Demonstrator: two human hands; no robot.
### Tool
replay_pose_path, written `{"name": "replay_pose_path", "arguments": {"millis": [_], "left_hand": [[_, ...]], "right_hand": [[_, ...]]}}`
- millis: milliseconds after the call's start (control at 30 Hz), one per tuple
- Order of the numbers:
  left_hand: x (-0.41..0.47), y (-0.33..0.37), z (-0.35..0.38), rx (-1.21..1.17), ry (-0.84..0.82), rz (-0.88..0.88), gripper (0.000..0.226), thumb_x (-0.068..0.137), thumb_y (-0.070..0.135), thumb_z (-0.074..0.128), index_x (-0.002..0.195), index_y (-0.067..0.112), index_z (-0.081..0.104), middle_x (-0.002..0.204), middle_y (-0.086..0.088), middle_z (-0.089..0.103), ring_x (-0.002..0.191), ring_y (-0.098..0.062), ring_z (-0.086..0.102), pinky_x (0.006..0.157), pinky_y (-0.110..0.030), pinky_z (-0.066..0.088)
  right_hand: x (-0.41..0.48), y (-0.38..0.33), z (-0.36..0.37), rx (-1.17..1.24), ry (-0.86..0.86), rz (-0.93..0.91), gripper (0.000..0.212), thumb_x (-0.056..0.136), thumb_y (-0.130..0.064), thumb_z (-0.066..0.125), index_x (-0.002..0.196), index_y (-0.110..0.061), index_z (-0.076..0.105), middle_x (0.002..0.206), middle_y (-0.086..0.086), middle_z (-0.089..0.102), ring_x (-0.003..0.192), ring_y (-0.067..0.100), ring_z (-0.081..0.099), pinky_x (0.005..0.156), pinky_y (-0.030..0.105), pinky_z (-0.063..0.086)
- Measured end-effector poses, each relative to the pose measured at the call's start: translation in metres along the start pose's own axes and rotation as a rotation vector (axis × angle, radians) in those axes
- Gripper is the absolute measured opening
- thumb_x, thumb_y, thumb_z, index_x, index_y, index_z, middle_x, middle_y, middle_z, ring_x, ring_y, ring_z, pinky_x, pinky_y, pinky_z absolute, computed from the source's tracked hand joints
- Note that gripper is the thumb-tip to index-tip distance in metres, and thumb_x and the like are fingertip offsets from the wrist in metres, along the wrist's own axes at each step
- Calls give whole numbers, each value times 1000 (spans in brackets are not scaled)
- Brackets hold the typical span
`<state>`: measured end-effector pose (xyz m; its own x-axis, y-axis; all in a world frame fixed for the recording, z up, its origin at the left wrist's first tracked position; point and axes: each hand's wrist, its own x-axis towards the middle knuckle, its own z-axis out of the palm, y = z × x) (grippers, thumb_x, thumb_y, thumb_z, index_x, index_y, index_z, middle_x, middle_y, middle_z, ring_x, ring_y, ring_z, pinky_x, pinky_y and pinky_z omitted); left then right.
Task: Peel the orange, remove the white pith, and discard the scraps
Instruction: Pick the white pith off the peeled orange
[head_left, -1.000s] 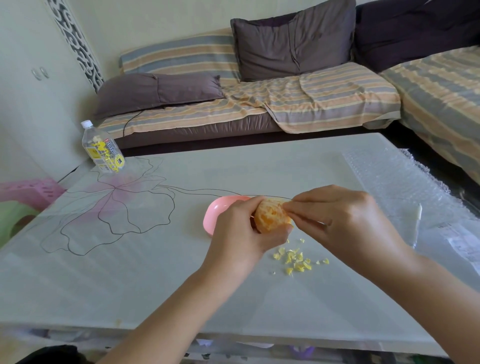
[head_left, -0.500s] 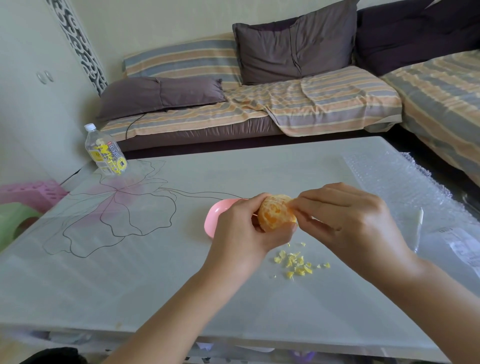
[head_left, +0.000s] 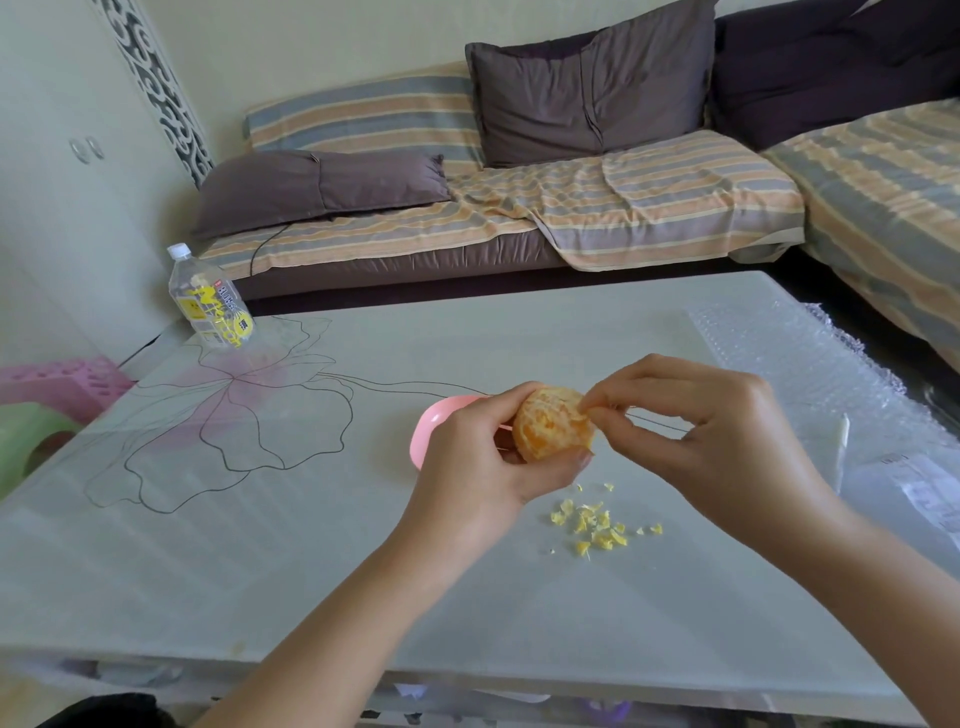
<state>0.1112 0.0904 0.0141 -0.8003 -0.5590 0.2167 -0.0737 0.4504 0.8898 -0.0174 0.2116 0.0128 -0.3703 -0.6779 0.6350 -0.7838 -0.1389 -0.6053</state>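
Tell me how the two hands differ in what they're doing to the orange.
The left hand wraps round the orange and holds it; the right hand only pinches at its upper edge. The left hand covers part of the pink bowl; the right hand does not. Both touch the orange.

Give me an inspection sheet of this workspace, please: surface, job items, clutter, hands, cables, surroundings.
Surface: pale table with a flower drawing; bubble wrap over its right end.
Job's things: orange, peeled, held above the table; scraps in a loose heap on the table below it.
Clutter: pink dish partly hidden behind the left hand; bottle standing at the far left corner; paper at the right edge.
Hands: left hand grips the orange; right hand pinches at its top.
Cables: thin dark cord on the sofa.
Surroundings: striped sofa with dark pillows; pink stool at left.
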Motion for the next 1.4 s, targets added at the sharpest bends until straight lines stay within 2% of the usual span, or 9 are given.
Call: {"name": "replay_pose_path", "arguments": {"millis": [100,300,467,633,800,967,1167,1300,1400], "left_hand": [[0,0,-2,6,6,-8,25,68,29,83,90,26,71,80,-6,67,63,-13,59,63,-22,50],[-1,2,2,-24,-24,-42,24,71,17,82,93,22,72,75,13,64,61,0,57,61,-11,45],[-3,0,9,-5,-7,-30,21,73,20,81,79,35,69,77,25,64,62,2,58,60,-11,45],[-2,0,10,31,-38,-17,21,73,19,80,74,35,67,78,20,62,59,-1,56,59,-16,46],[-1,0,7,60,-74,4,17,73,19,80,87,20,71,87,6,60,69,-17,58,65,-31,51],[-3,-1,3,107,-135,27,35,64,26,75,96,32,64,95,11,54,77,-18,60,73,-38,54],[-2,-6,-3,64,-190,12,49,69,11,81,103,42,65,97,22,56,86,-7,63,81,-25,55],[-1,-4,-6,-26,-181,-21,42,73,7,79,101,35,66,88,28,61,88,-17,65,81,-31,55],[-1,-3,-8,-59,-170,-34,39,73,8,81,101,31,68,87,26,64,90,-16,66,85,-32,54]], "right_hand": [[-1,0,-6,40,-77,23,16,79,-31,68,92,-27,76,87,-14,67,80,8,65,66,25,48],[-2,0,-6,-134,-63,-66,13,79,-24,68,86,-19,78,79,-10,68,68,1,59,58,2,35],[-3,-2,-1,-419,18,-167,7,76,-16,67,74,-16,73,69,-6,66,54,16,59,48,27,48],[-2,-6,1,-482,38,-150,5,71,-13,65,68,-15,68,63,-5,61,50,21,56,45,28,46],[-3,-10,1,-394,17,-36,4,67,-14,65,66,-18,67,61,-10,57,54,10,52,51,18,40],[-3,-17,-5,-92,-79,227,19,67,-7,72,63,-24,66,66,-14,64,71,5,60,64,9,43],[-5,-17,-6,77,-59,339,11,68,-18,68,63,-27,67,65,-11,67,70,5,62,67,10,46],[-4,-16,-8,252,-108,324,10,70,-25,77,78,-27,71,76,-8,70,73,6,65,72,11,49],[-4,-12,-6,342,-123,330,36,57,-36,77,92,-35,70,84,-6,66,73,9,64,75,14,50]]}}
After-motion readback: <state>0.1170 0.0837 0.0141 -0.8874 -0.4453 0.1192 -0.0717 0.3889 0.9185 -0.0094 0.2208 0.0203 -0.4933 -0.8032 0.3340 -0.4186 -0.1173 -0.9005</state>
